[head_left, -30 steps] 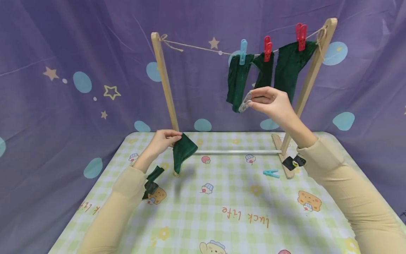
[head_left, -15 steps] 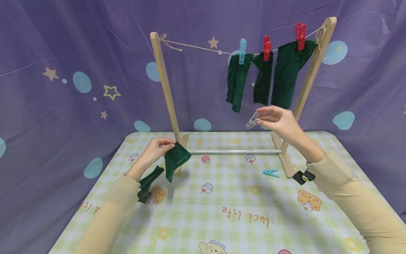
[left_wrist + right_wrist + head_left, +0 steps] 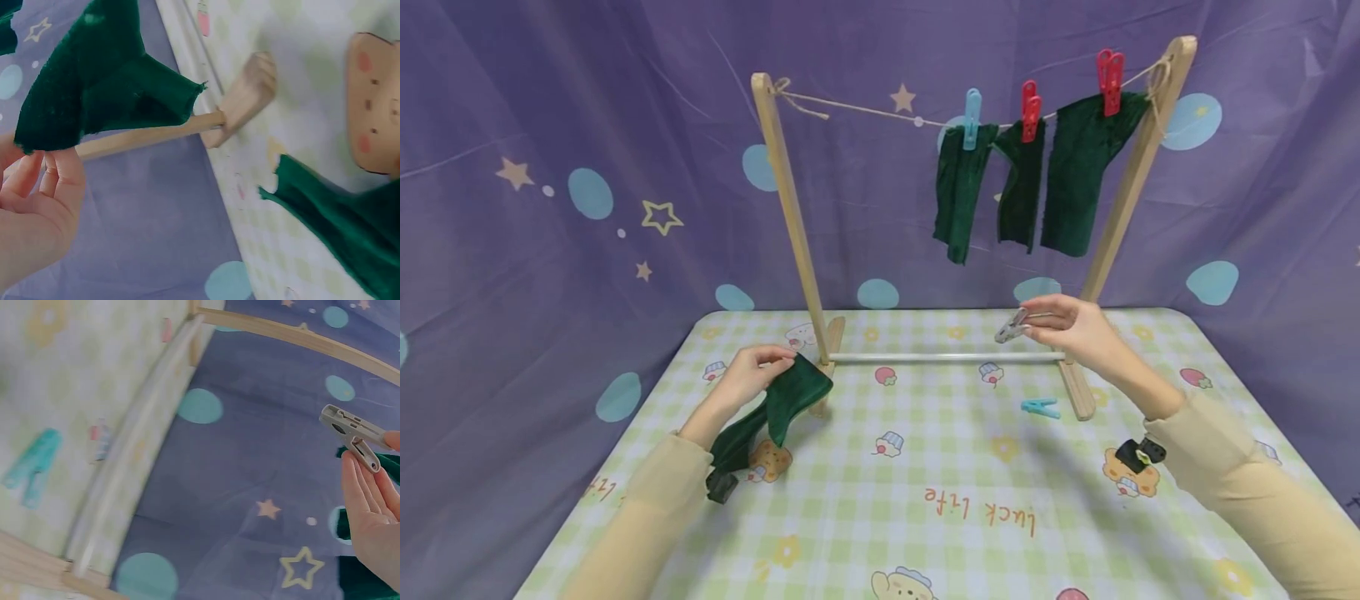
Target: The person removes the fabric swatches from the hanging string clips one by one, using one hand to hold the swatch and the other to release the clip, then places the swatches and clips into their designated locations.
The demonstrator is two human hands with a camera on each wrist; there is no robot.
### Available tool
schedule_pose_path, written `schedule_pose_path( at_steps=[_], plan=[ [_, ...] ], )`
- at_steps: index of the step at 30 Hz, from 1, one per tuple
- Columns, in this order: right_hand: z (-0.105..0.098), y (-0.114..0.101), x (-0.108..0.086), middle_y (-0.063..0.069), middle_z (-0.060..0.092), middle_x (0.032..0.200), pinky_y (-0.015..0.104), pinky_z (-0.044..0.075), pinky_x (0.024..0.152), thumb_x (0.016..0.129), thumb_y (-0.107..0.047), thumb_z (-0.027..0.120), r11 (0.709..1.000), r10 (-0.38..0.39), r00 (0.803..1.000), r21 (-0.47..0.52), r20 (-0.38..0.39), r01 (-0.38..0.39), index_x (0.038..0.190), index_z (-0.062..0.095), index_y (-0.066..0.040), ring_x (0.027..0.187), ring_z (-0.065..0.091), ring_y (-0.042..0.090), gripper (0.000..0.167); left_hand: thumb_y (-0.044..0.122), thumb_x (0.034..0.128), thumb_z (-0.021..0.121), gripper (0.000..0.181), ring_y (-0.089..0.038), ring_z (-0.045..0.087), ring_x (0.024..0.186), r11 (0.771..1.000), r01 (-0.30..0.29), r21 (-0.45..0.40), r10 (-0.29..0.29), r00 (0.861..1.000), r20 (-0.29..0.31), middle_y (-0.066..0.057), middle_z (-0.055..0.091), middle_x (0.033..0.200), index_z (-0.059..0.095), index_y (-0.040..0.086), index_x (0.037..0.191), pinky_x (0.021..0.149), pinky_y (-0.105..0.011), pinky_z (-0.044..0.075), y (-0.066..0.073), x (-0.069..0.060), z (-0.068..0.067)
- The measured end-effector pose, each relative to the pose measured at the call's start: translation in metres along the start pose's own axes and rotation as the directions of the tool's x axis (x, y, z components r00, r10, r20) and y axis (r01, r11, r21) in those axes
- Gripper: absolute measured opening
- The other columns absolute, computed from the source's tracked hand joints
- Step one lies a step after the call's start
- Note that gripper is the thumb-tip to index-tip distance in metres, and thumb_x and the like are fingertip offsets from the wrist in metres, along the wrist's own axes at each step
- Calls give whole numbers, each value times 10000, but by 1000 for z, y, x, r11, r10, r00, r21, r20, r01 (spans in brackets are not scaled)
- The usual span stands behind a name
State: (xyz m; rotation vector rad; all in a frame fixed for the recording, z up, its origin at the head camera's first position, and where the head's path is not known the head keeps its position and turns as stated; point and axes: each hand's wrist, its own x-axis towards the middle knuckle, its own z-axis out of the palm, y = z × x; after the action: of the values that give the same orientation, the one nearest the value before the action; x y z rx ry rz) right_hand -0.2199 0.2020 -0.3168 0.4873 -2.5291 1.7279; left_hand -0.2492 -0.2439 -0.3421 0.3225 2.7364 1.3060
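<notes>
My left hand (image 3: pixel 747 382) pinches a corner of a small dark green velvety cloth garment (image 3: pixel 797 390), which hangs above the left of the table. In the left wrist view this garment (image 3: pixel 106 81) spreads beyond the fingertips. Below that hand another green cloth piece (image 3: pixel 737 442) lies on the table, partly hidden by the arm. My right hand (image 3: pixel 1078 333) pinches a grey clothespin (image 3: pixel 1010 326) between thumb and fingers, above the rack's right side. The right wrist view shows the clothespin (image 3: pixel 350 434) with its handles between thumb and fingers.
A wooden rack carries a string (image 3: pixel 865 108). Three green garments hang toward its right, under a blue clothespin (image 3: pixel 972 119) and two red ones (image 3: pixel 1031 112). A white rod (image 3: pixel 947 357) joins the rack's feet. A loose turquoise clothespin (image 3: pixel 1041 407) lies on the checked tablecloth (image 3: pixel 925 467).
Both hands have moved down: the left also leftward with the green garment, the right also rightward with the grey clothespin, away from the hanging clothes. Both grips stay as they were.
</notes>
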Motion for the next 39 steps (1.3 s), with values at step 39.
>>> schedule_pose_path(
  at_steps=[39],
  plan=[
    [9,113,-63,335,516,1087,222,499,747,799,-15,610,987,156,980,17,126,-159,1112,469,178,889,608,67,394,85,886,527,244,-101,379,470,983,176,-53,-174,984,37,-3,466,620,579,-75,1063,430,-242,382,-81,-46,20]
  ],
)
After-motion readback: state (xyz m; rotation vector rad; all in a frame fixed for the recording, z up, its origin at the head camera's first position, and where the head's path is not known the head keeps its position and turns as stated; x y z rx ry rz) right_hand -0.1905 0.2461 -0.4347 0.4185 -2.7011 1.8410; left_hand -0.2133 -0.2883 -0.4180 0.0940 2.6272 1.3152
